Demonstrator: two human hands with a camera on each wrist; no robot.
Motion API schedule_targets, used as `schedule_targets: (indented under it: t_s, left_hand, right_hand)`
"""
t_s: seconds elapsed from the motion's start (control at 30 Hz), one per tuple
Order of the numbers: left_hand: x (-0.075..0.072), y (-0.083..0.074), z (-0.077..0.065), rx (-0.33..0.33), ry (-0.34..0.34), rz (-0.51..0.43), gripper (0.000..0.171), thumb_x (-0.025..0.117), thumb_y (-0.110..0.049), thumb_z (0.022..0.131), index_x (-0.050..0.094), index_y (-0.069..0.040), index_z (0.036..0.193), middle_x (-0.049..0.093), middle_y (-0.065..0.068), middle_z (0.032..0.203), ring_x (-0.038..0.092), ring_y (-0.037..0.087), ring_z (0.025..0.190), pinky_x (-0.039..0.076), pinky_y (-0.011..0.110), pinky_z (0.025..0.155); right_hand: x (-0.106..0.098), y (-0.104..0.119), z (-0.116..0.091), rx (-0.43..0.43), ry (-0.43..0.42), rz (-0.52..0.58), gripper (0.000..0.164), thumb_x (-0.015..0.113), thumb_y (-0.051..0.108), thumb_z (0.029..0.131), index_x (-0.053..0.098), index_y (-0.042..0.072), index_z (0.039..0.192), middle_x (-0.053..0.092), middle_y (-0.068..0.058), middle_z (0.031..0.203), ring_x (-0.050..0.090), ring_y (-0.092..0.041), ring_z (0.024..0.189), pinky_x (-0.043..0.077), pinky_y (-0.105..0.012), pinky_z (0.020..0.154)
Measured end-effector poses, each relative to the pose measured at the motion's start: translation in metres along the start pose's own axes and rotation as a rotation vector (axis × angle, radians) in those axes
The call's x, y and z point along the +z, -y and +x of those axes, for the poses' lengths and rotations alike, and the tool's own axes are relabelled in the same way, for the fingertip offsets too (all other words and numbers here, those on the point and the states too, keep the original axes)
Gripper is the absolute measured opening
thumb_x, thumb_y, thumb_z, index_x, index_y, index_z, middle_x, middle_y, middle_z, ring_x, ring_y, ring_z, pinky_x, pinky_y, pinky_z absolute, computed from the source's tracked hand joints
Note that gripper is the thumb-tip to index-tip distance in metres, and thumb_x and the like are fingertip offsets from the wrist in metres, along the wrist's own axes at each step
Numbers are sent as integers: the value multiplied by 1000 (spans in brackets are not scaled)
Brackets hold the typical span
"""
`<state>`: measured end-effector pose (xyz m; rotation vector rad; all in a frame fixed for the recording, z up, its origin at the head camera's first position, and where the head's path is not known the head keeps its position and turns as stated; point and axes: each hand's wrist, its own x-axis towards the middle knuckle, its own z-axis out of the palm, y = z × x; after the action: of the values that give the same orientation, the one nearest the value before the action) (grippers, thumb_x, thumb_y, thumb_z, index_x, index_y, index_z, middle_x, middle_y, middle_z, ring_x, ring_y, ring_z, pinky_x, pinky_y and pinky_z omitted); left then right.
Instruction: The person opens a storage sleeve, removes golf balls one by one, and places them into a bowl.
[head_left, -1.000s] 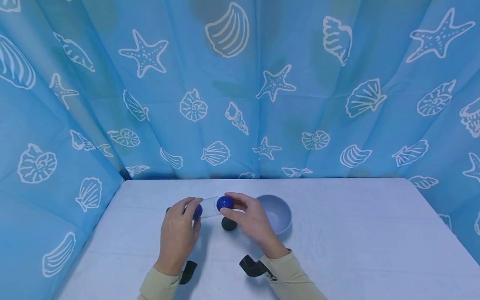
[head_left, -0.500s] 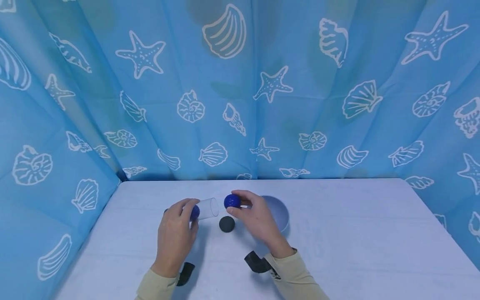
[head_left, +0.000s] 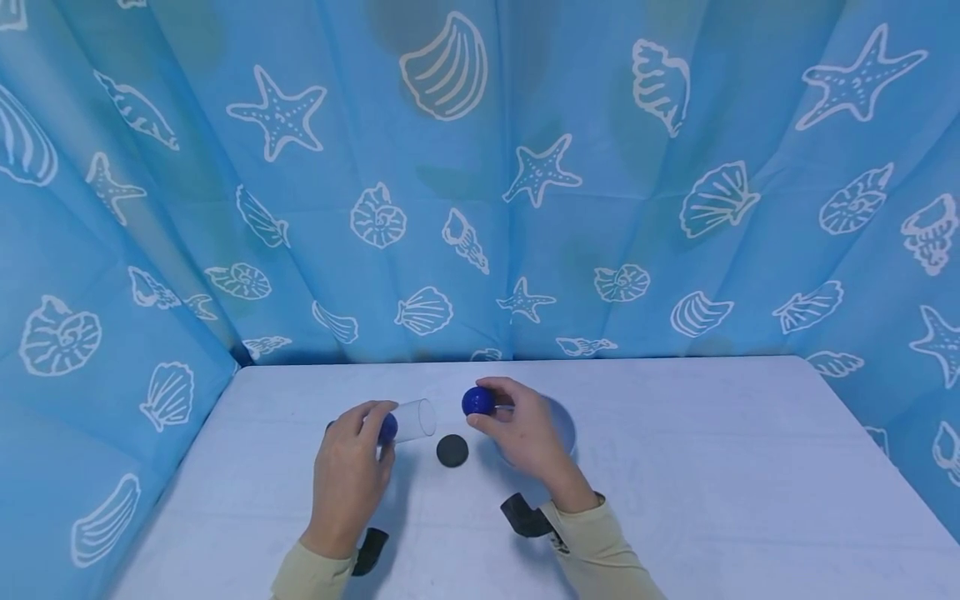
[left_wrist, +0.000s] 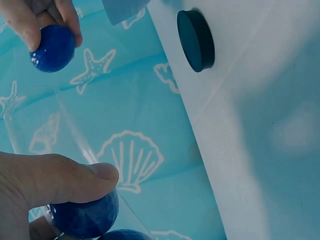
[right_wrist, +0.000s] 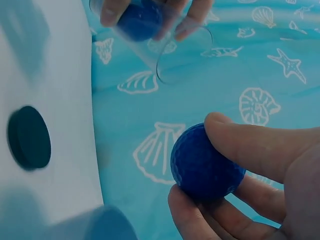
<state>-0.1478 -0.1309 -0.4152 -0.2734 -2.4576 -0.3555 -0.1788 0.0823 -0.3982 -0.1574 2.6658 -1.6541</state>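
Note:
My left hand (head_left: pixel 347 471) grips a clear cylindrical container (head_left: pixel 416 419), tilted nearly on its side with its mouth toward the right. Blue golf balls (left_wrist: pixel 87 215) are inside it; two show in the left wrist view, partly behind my thumb. To the right, my right hand (head_left: pixel 525 425) pinches another blue golf ball (right_wrist: pixel 205 162) between thumb and fingers, apart from the container's mouth. A round black lid (head_left: pixel 452 451) lies on the table between and below the hands.
A blue-grey bowl (head_left: pixel 561 425) stands behind my right hand, partly hidden by it. The white table (head_left: pixel 712 467) meets a blue shell-patterned curtain (head_left: pixel 480 183) at the back and left. Black wrist camera mounts (head_left: pixel 525 517) stick out from the sleeves.
My right hand has drawn its golf ball away from the container's mouth, to the right toward the bowl. The left hand keeps holding the container in nearly the same place.

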Motion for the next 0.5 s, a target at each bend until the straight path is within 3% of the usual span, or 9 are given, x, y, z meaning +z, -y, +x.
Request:
schedule_targets:
  t_s: [0.23, 0.5]
  left_hand:
    - [1, 0, -1, -10, 9, -6, 55, 83, -5, 64, 59, -13, 113, 61, 13, 112, 59, 30, 102, 49, 45, 87]
    - [3, 1, -1, -10, 13, -7, 54, 82, -5, 65, 59, -13, 113, 60, 13, 112, 59, 30, 101, 50, 45, 86]
  right_hand:
    - [-6, -4, 2, 42, -52, -142, 49, 74, 24, 79, 56, 19, 124, 59, -4, 119, 58, -19, 105, 50, -36, 88]
    - [-9, -7, 3, 28, -61, -237, 50, 74, 25, 80, 54, 17, 125, 58, -6, 120, 58, -20, 104, 50, -37, 88]
